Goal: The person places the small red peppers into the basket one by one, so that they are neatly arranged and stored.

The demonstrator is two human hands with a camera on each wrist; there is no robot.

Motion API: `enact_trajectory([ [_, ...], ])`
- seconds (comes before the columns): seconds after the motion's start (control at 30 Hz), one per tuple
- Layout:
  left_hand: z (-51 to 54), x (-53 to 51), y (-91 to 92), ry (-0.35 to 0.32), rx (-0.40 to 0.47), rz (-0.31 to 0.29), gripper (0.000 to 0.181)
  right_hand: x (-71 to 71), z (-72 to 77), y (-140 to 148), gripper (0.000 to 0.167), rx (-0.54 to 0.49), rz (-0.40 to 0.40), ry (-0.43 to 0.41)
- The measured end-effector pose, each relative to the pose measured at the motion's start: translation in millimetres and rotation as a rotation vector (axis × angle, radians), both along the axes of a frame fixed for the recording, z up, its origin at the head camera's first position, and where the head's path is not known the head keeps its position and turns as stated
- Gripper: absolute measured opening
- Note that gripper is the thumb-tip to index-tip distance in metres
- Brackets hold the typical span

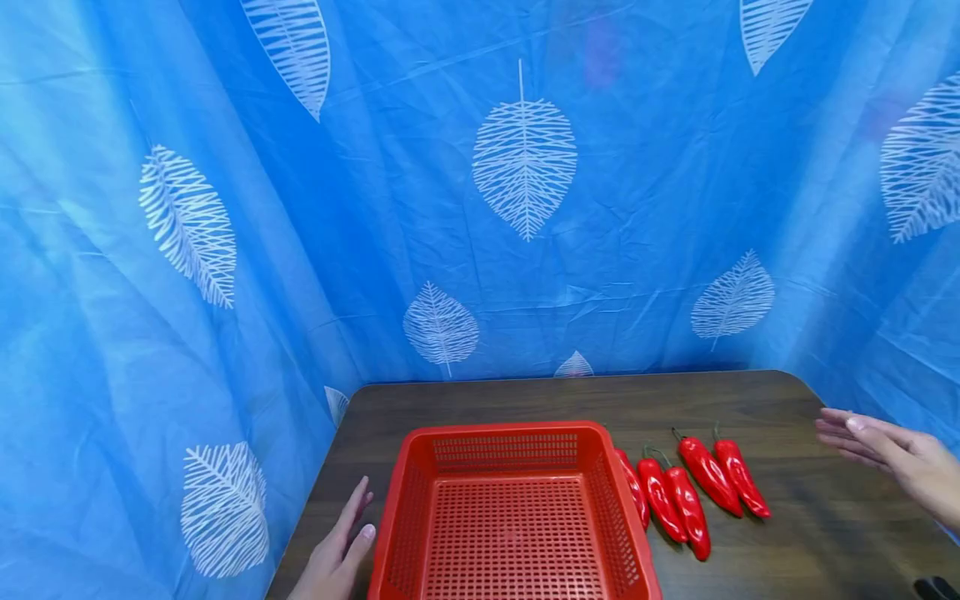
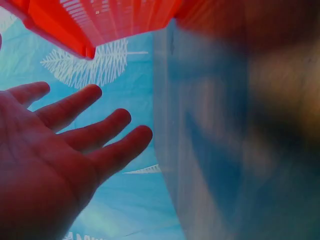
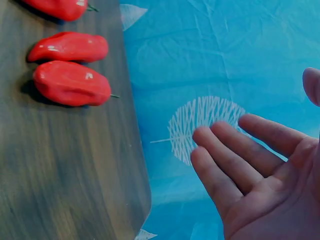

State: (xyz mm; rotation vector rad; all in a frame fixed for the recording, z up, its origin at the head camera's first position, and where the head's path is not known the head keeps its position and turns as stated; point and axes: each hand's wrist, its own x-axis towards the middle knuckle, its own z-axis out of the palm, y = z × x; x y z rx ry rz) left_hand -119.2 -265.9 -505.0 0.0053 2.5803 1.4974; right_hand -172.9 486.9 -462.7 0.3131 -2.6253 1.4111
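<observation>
head view, glossy tapered peppers [image 1: 687, 512], perforated plastic basket [image 1: 513, 533]

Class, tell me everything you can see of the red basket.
The red basket looks like plastic: rectangular, with rounded corners, a smooth solid rim and walls and floor pierced by many small openings. It sits upright, open side up, on the dark wood-look table; its near end is cut off in the head view. Nothing lies in the part showing. Its right side partly hides a red pepper; whether they touch is unclear.

No legible text; no readable numbers
</observation>
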Motion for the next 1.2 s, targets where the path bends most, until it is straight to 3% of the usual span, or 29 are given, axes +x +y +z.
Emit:
enact_trajectory([
  [0.1, -6.2, 5.6, 5.2, -0.021, 0.104, -0.011, 0.080, -6.8, 6.3, 10.2, 0.052, -0.210, 0.125, -0.136],
  [0.2, -12.7, 9.1, 10.6, -0.026, 0.211, -0.033, 0.084, -14.2, 11.5, 20.1, 0.056, -0.342, 0.232, -0.277],
  [0.37, -21.6, 9.7, 14.8, -0.042, 0.335, -0.095, 0.085, -23.7, 16.0, 31.2, 0.062, -0.449, 0.357, -0.477],
  [0.47, -26.3, 9.0, 14.8, -0.069, 0.383, -0.149, 0.086, -27.6, 16.9, 34.4, 0.062, -0.493, 0.352, -0.608],
  [0.57, -29.8, 9.1, 14.1, -0.111, 0.416, -0.190, 0.087, -31.3, 17.2, 35.8, 0.057, -0.451, 0.285, -0.693],
  [0.67, -31.8, 9.3, 13.3, -0.135, 0.443, -0.206, 0.087, -35.5, 15.1, 37.4, 0.053, -0.393, 0.246, -0.718],
  [0.8, -33.6, 8.5, 12.5, -0.151, 0.477, -0.228, 0.086, -41.4, 8.5, 41.0, 0.054, -0.408, 0.298, -0.752],
  [0.93, -35.9, 7.4, 11.1, -0.149, 0.542, -0.290, 0.083, -46.0, 0.1, 43.0, 0.057, -0.432, 0.337, -0.798],
  [1.03, -37.5, 6.7, 9.7, -0.162, 0.600, -0.334, 0.080, -48.9, -6.3, 41.3, 0.057, -0.403, 0.351, -0.780],
  [1.2, -36.4, 6.5, 10.3, -0.206, 0.626, -0.299, 0.082, -57.3, -16.2, 35.2, 0.061, -0.304, 0.359, -0.742],
])
